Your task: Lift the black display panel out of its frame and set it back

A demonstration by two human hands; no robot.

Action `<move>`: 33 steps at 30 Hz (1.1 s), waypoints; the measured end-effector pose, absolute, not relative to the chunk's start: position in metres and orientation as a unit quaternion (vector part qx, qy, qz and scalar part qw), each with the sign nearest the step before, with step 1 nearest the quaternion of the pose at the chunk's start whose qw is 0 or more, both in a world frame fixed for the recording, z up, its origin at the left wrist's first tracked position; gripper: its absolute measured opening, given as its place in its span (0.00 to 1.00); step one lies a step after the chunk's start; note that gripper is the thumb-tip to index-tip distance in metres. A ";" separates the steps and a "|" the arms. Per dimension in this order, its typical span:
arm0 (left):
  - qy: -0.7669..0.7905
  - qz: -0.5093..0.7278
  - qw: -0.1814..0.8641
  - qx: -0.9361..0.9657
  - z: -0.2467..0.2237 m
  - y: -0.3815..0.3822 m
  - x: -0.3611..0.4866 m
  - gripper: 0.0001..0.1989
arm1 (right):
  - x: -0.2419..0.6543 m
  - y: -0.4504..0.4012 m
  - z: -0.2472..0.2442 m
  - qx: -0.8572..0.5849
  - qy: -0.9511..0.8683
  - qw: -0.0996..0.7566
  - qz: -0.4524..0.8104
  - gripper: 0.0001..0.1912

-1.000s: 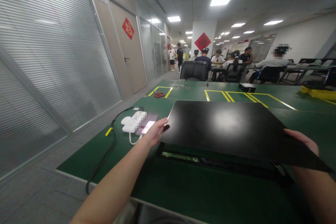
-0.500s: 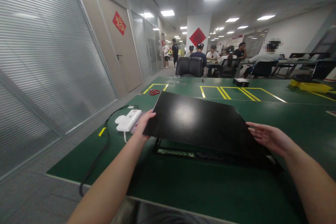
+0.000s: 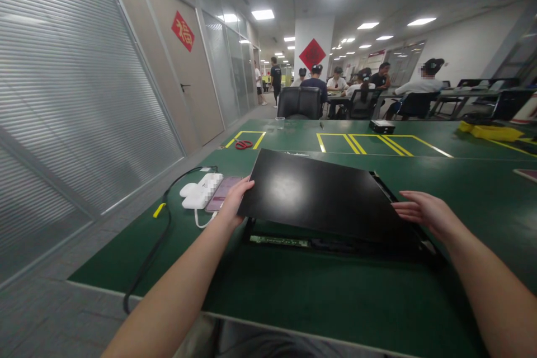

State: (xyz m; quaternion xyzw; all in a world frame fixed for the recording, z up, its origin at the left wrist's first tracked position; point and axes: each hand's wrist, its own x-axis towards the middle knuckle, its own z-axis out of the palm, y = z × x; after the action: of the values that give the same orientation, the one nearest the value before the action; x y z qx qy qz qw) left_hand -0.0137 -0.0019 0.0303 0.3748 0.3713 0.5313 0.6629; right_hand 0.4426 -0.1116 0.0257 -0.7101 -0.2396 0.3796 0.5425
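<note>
Landmark: black panel [image 3: 321,196], above the counter [image 3: 335,302], over a dark frame [image 3: 356,250]. Its long axis runs roughly left to right, bridging the gap between the two hands; surface tilted, left end lifted clear of the frame. Whether its right end rests on the frame: cannot tell.

Left hand [image 3: 236,199]: at the panel's left edge, thumb on top, grip clasping that edge. Right hand [image 3: 428,213]: just off the panel's right edge, grip released, fingers extended towards it; fingertip contact unclear. Left is therefore the nearer hand, panel lying directly rightward from it.

Green circuit strip [image 3: 279,241] shows below the panel's near edge. Phone [image 3: 220,196] left of the panel; red scissors [image 3: 243,145] beyond its far left corner.
</note>
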 end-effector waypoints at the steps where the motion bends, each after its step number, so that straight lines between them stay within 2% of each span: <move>1: 0.372 0.531 0.663 0.374 0.030 -0.002 -0.014 0.28 | 0.444 -0.111 0.025 -0.709 -0.241 0.542 0.381 0.12; 5: 0.369 0.539 0.664 0.365 0.033 0.000 -0.017 0.27 | 0.447 -0.110 0.020 -0.687 -0.246 0.551 0.404 0.13; 10: 0.359 0.561 0.664 0.341 0.043 0.003 -0.024 0.27 | 0.440 -0.110 0.021 -0.647 -0.251 0.578 0.429 0.10; 21: 0.393 0.529 0.660 0.360 0.028 -0.004 -0.007 0.27 | 0.432 -0.114 0.036 -0.738 -0.229 0.528 0.353 0.15; 33: 0.415 0.496 0.672 0.360 0.013 0.004 -0.004 0.25 | 0.439 -0.114 0.029 -0.762 -0.247 0.513 0.309 0.09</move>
State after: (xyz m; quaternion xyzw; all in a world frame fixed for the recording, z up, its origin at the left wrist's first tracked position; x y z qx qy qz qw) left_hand -0.0042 0.0037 0.0132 0.3596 0.4152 0.4960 0.6725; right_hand 0.4389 -0.1140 0.0289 -0.7619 -0.2470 0.3087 0.5129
